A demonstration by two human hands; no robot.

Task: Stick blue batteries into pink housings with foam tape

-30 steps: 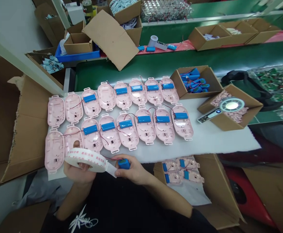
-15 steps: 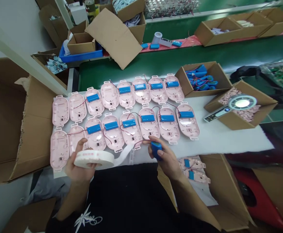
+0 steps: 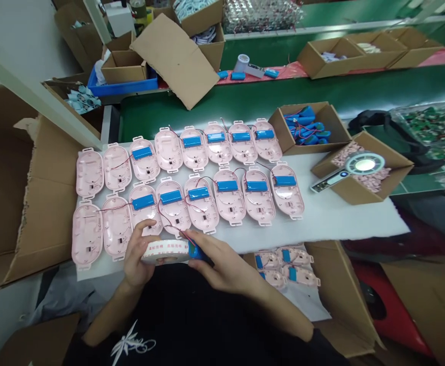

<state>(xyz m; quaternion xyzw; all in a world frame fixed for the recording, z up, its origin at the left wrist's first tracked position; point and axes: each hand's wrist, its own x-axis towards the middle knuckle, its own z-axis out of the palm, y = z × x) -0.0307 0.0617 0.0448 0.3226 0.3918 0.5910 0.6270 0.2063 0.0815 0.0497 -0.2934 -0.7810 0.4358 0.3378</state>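
- I'm watching the left hand (image 3: 140,254) curling partway around the tape (image 3: 165,247), index finger sticking up. It's holding the tape by the near edge of the surface (image 3: 329,218).
- The right hand (image 3: 222,262) is closing on a blue battery (image 3: 194,250), thumb below and fingers above, with the battery sitting right at the right end of the tape. I can't tell how firmly those two are touching.
- Wires (image 3: 184,235) are trailing off the battery toward the shells (image 3: 87,236) just beyond. I'm figuring they could be snagging there or getting stuck to the tape if the battery is twisting.
- If the battery is meeting the tape at a tilt, I'm guessing the adhesive could be grabbing crooked.
- If the left hand's grip is running loose, the tape could be slipping and knocking the nearest shells.
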